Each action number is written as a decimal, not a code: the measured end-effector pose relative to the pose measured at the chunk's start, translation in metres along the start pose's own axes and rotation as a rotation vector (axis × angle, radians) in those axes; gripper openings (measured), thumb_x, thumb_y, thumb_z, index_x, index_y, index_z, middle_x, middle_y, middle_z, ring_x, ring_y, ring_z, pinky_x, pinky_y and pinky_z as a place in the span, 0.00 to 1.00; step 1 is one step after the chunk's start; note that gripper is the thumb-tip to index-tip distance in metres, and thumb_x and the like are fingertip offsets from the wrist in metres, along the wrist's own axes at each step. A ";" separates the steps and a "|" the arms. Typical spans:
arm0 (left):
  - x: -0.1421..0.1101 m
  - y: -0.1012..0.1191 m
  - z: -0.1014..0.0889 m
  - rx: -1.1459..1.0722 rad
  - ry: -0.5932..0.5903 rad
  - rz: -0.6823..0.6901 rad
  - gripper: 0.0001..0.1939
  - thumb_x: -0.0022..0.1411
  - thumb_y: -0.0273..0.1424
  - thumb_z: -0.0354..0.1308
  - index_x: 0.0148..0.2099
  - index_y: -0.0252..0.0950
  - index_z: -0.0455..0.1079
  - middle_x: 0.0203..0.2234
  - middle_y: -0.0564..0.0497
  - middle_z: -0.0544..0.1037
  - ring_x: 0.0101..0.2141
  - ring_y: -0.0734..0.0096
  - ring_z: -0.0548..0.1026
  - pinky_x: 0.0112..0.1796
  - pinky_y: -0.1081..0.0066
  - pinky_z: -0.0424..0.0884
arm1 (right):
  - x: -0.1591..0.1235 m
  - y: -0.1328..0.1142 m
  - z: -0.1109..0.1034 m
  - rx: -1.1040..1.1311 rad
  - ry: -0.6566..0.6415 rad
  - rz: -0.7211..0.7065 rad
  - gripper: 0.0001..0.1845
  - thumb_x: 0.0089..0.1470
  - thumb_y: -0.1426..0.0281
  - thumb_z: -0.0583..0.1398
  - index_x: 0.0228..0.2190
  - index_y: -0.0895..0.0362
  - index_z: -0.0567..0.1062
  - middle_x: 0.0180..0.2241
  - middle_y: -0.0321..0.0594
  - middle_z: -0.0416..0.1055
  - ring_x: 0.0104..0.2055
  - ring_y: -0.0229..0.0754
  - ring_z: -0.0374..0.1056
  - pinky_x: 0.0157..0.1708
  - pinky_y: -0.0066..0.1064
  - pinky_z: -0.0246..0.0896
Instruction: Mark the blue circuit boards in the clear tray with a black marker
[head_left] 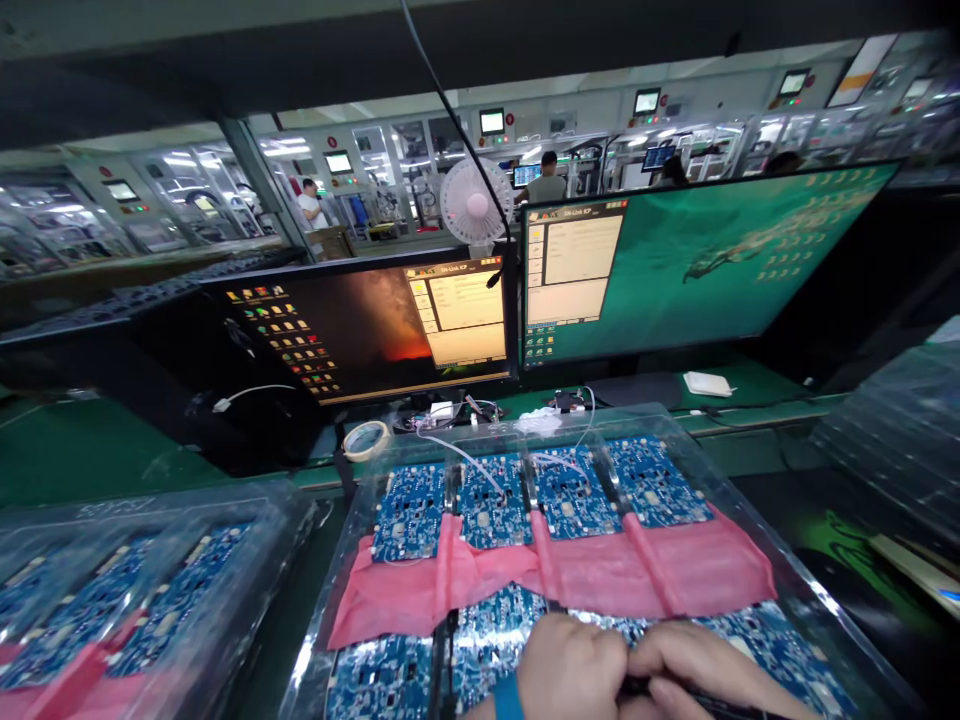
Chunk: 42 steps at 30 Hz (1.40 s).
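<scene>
left hand [574, 670] and right hand [709, 665] curled shut around a slim black object [660, 688], its kind hidden by fingers, directly above blue circuit boards [491, 635] in a clear plastic tray [814, 600]. risk: a slip could scratch exposed components.

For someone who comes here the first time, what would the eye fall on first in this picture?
Rows of blue circuit boards fill a clear plastic tray at the front, crossed by a pink sheet. Behind them glow a dark monitor and a green monitor. At the bottom edge, the left hand and right hand meet over the boards.
</scene>
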<state>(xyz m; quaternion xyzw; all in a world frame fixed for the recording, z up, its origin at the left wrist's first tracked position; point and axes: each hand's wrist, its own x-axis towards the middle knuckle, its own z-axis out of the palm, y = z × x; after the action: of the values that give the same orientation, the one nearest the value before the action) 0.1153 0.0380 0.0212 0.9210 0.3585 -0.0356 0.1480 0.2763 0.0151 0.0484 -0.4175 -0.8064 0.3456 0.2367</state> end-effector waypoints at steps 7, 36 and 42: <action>-0.013 -0.008 0.001 -0.152 0.245 -0.011 0.21 0.47 0.51 0.53 0.25 0.36 0.66 0.18 0.52 0.73 0.21 0.67 0.72 0.21 0.73 0.62 | -0.007 0.014 -0.003 0.003 0.039 -0.053 0.17 0.51 0.56 0.51 0.36 0.50 0.73 0.28 0.36 0.71 0.29 0.40 0.67 0.30 0.25 0.63; 0.020 -0.039 0.006 -0.132 0.313 -0.180 0.08 0.58 0.28 0.48 0.38 0.32 0.66 0.37 0.45 0.72 0.50 0.59 0.61 0.52 0.57 0.51 | 0.086 0.067 -0.008 0.065 0.328 0.376 0.13 0.50 0.65 0.51 0.23 0.55 0.72 0.24 0.34 0.69 0.30 0.40 0.65 0.31 0.29 0.57; 0.017 -0.038 -0.012 -0.221 0.400 -0.145 0.09 0.60 0.30 0.46 0.40 0.36 0.65 0.35 0.49 0.72 0.40 0.64 0.67 0.46 0.60 0.59 | 0.067 0.043 -0.022 0.483 0.477 0.437 0.16 0.50 0.61 0.52 0.27 0.59 0.73 0.19 0.37 0.67 0.22 0.38 0.62 0.22 0.26 0.56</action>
<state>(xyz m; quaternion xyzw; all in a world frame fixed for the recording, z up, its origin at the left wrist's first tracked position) 0.1020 0.0785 0.0202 0.8598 0.4475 0.1765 0.1712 0.2763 0.0964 0.0365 -0.5801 -0.5167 0.4606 0.4293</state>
